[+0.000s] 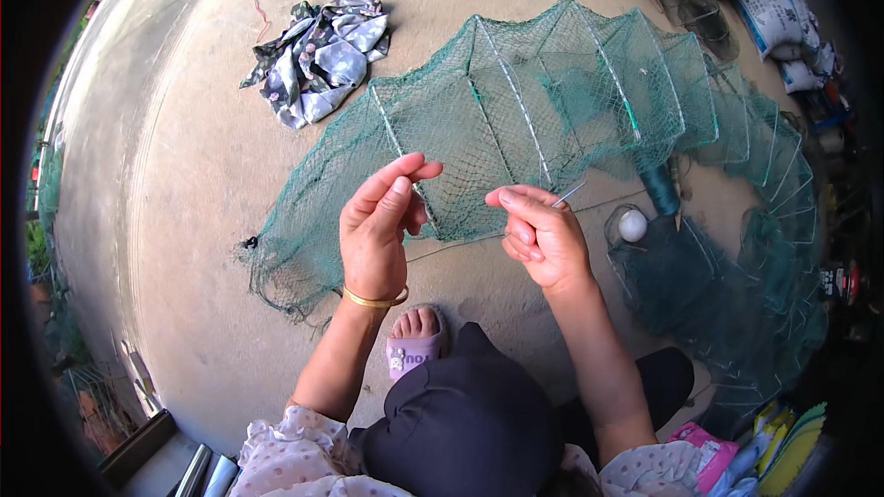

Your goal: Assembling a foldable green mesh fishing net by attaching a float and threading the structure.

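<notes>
My right hand (545, 237) is closed in a pinch, and a thin, pale needle (569, 193) sticks out between its fingers. Opposite it, my left hand (379, 216) has thumb and fingers drawn together; anything in them is too fine to make out. Both hands are raised over a long green fishing net trap (442, 129) with hoop-like rods, which lies across the concrete. A spool of dark green twine (658, 189) is to the right of my right hand, and a round white object (633, 225) lies just below the spool.
A crumpled patterned cloth (322, 55) lies at the far left on the floor. More dark netting (718, 313) is heaped at the right. White printed sacks (783, 32) stand at the far right. My foot in a pink slipper (414, 350) is below my left hand.
</notes>
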Demonstrator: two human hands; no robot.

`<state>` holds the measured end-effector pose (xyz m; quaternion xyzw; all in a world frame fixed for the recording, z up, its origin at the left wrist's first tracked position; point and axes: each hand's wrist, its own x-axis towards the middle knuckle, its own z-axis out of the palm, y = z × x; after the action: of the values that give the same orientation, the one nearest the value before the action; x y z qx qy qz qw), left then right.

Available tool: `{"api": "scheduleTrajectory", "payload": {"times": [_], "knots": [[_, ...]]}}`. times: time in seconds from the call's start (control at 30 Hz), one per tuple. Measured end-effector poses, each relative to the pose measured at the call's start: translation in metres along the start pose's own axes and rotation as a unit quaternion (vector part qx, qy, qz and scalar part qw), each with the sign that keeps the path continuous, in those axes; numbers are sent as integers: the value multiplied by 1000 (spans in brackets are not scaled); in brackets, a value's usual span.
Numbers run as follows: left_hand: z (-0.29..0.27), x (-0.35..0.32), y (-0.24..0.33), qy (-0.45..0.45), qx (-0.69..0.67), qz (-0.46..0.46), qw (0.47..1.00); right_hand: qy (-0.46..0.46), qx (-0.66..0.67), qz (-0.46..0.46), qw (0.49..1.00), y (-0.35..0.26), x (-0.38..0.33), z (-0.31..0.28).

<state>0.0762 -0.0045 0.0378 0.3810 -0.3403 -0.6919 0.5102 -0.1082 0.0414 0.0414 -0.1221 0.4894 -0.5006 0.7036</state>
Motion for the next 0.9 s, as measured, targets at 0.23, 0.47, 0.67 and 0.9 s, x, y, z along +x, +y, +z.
{"api": "scheduleTrajectory", "payload": {"times": [0.23,0.47,0.67,0.9], "knots": [[-13,14,-1,-27,-72,-127,989,58,-109,-71,990,2,-27,-3],[-4,14,1,-96,33,-69,992,84,-351,-198,911,-2,-27,-2],[18,19,19,-207,81,-170,960,34,-574,-299,762,-14,-25,30],[8,19,12,-247,400,181,864,23,-612,-293,734,-46,-24,41]]}}
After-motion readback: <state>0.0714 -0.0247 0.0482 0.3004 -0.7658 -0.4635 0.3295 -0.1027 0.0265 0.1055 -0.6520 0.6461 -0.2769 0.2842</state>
